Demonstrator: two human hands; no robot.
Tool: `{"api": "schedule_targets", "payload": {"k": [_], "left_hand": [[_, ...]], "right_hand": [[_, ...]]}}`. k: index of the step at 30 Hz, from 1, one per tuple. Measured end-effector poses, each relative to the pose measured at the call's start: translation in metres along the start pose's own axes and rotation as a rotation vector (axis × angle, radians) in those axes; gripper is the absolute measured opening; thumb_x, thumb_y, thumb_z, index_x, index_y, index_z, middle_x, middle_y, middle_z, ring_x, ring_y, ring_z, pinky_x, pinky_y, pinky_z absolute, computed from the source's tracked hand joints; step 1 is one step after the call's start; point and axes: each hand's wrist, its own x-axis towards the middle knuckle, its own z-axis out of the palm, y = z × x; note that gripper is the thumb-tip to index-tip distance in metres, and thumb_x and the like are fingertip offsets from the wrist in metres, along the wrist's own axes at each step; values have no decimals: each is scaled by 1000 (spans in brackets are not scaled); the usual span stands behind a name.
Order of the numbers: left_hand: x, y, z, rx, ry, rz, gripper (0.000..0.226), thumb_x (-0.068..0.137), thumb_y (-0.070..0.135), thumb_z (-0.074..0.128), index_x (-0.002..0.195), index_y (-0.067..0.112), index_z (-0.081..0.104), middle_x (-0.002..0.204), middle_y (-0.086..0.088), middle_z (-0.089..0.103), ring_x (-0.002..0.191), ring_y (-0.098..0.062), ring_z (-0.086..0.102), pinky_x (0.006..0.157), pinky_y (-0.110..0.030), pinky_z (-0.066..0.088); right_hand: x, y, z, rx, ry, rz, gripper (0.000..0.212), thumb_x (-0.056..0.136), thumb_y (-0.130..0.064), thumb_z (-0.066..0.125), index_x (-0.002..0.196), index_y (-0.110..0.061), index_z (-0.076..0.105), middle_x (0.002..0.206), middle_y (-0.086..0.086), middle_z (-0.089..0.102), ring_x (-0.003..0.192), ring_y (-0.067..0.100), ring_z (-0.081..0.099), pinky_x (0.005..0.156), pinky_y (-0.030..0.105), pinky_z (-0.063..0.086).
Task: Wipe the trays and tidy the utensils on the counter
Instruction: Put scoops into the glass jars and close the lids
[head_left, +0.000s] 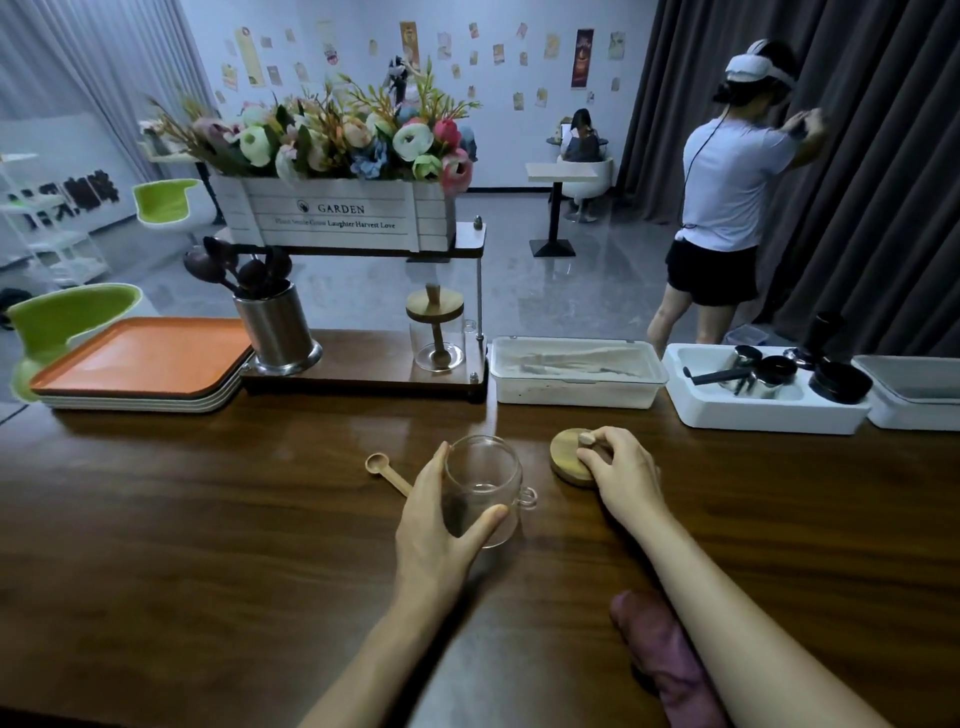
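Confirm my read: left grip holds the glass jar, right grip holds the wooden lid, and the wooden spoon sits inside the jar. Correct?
One error. The head view shows the wooden spoon lying on the counter just left of the glass jar, not inside it. The left grip does hold the jar, and the right grip holds the wooden lid.

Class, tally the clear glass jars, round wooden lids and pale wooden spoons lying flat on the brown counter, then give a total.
Clear glass jars: 2, one in the left hand, one on the dark wooden stand
Round wooden lids: 2, one under the right hand, one on the stand's jar
Pale wooden spoons lying flat: 1
Total: 5
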Motion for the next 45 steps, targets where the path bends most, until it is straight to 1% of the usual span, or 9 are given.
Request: {"api": "schedule_targets", "payload": {"k": [7,12,15,22,26,31,36,39,45], "left_hand": [[-11,-8,-25,1,19,13,88,66,65,76,144,49,37,145,32,48,137,8,44,106,-8,35],[-15,-23,-54,16,36,27,94,70,62,78,152,32,43,143,31,51,136,2,48,110,-23,42],[-17,-31,-77,27,59,29,89,71,60,78,150,42,41,149,24,51,139,0,46,111,-23,41],[-14,-45,-103,56,44,14,89,70,61,79,148,46,38,148,19,53,137,1,48,109,-18,40],[-10,-47,-102,47,30,19,90,69,67,77,148,48,37,148,22,51,138,2,46,109,-14,38],[4,-45,-91,33,1,31,89,67,73,74,145,54,34,147,28,47,136,6,46,107,-9,36],[18,-40,-64,4,-22,53,89,65,69,74,144,56,34,141,40,42,133,4,49,107,-14,39],[25,-35,-45,-1,-38,53,98,65,67,76,150,47,32,143,32,46,133,-5,52,109,-28,44],[36,-18,-15,-8,-74,43,107,68,56,81,155,39,21,145,21,41,137,-5,45,109,-26,37]], "right_hand": [[-8,-54,10,-92,24,-264,36,92,-26,72,126,-18,64,141,-1,58,139,24,44,111,42,35],[-24,-105,52,134,-269,-215,27,88,-41,73,114,-34,74,113,-12,73,108,7,65,99,29,49],[-29,-111,87,129,-383,-190,26,87,-43,74,112,-35,75,111,-15,73,106,5,65,98,30,50],[-30,-128,136,-92,-412,-268,38,78,-58,75,108,-34,75,103,-12,57,103,13,41,86,27,35],[-28,-130,133,-102,-375,-254,14,87,-43,70,91,-30,71,100,-10,58,103,16,45,84,32,41],[-20,-118,106,216,-296,2,4,86,-27,73,82,-26,71,77,-3,72,77,12,66,75,34,52],[-19,-109,52,788,-246,214,9,95,-3,64,101,-3,70,89,16,74,74,18,68,66,25,58],[-21,-104,26,857,-185,224,14,97,-4,61,106,-7,72,92,17,75,77,18,71,72,28,60],[-20,-98,-12,931,-184,207,15,96,-9,65,108,-8,74,92,13,74,82,19,71,68,24,57]]}}
